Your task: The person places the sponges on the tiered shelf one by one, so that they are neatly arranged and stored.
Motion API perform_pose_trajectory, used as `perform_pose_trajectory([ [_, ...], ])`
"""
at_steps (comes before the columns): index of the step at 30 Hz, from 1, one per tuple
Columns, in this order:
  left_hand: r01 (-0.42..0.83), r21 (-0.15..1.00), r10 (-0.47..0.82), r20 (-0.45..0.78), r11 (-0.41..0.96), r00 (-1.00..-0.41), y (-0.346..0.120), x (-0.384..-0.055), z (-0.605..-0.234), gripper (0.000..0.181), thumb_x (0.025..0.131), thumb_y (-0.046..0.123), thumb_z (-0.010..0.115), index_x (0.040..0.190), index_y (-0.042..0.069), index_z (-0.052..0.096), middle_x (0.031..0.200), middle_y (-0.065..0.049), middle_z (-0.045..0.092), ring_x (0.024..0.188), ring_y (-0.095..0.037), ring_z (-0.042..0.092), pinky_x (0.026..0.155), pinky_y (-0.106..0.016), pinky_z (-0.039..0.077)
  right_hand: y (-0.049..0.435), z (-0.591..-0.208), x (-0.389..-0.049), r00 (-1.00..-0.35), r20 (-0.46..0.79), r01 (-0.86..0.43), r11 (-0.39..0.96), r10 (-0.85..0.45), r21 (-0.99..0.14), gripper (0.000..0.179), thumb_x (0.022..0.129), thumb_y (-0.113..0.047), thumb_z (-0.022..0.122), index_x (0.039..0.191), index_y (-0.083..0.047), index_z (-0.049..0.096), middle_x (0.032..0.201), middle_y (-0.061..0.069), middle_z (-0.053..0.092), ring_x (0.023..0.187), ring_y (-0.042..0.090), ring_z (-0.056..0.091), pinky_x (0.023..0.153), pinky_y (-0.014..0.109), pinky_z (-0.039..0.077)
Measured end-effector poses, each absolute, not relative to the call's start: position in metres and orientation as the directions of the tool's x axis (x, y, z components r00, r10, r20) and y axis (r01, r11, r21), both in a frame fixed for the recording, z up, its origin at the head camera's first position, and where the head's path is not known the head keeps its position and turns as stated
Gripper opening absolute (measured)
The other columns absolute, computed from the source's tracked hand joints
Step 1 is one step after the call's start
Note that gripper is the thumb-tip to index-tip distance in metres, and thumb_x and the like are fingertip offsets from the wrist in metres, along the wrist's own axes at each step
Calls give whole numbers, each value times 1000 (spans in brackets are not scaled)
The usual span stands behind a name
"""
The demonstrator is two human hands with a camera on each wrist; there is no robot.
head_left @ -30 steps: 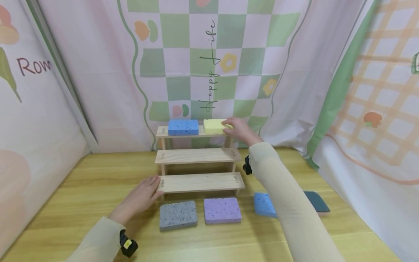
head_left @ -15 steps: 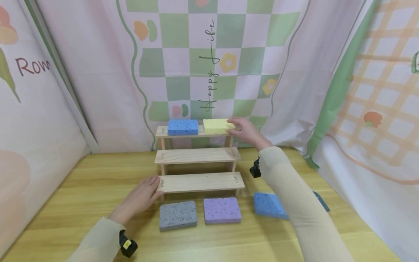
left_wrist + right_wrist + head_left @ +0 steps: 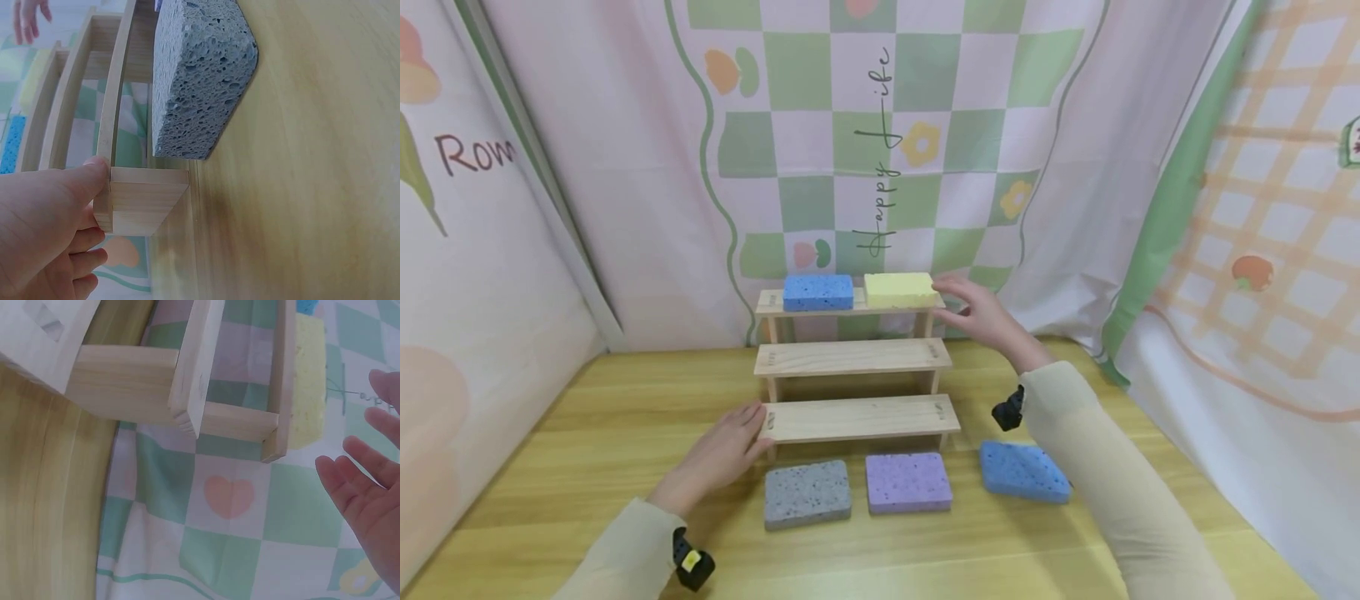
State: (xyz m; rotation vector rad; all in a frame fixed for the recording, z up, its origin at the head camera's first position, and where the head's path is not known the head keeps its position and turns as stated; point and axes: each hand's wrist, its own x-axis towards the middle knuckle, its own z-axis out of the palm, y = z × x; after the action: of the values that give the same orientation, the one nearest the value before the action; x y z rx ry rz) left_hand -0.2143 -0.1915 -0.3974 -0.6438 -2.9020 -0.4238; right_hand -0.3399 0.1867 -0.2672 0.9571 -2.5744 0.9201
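A three-tier wooden rack [image 3: 857, 419] stands on the table. On its top tier a blue speckled sponge [image 3: 818, 293] lies to the left of a yellow sponge [image 3: 898, 291]. My left hand [image 3: 721, 452] pinches the left end of the lowest board, thumb on one face and fingers on the other in the left wrist view. Just off the yellow sponge's right end is my right hand [image 3: 983, 317], its fingers spread and holding nothing. The right wrist view shows a gap between its fingertips [image 3: 325, 467] and the yellow sponge.
In front of the rack lie a grey speckled sponge [image 3: 807, 494] and a purple one [image 3: 908, 482]. Another blue sponge [image 3: 1024, 472] is farther right, by the right sleeve [image 3: 1112, 467]. A printed curtain [image 3: 865, 150] hangs close behind the rack.
My right hand has let go of the yellow sponge and drawn away to the right. The right sleeve now uncovers the blue sponge on the table and hides the dark green piece. My left hand stays put.
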Motion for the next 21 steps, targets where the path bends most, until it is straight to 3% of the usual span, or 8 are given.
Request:
perform_pose_trajectory([
  [9, 464, 229, 415, 232, 856, -880, -194, -214, -397, 54, 96, 25, 50, 129, -16, 40, 135, -32, 35, 125, -45, 33, 103, -53, 27, 202, -277, -321, -777, 411, -629, 590, -477, -506, 51, 88, -17, 64, 133, 0, 46, 136, 18, 42, 120, 32, 42, 81, 44, 50],
  [21, 449, 223, 409, 205, 865, -889, -192, -215, -397, 53, 97, 24, 49, 131, -14, 38, 137, -30, 34, 127, -42, 31, 105, -52, 24, 224, -298, -293, -773, 397, -635, 597, -495, -491, 51, 86, -12, 66, 132, -1, 47, 134, 19, 44, 113, 35, 48, 79, 43, 52],
])
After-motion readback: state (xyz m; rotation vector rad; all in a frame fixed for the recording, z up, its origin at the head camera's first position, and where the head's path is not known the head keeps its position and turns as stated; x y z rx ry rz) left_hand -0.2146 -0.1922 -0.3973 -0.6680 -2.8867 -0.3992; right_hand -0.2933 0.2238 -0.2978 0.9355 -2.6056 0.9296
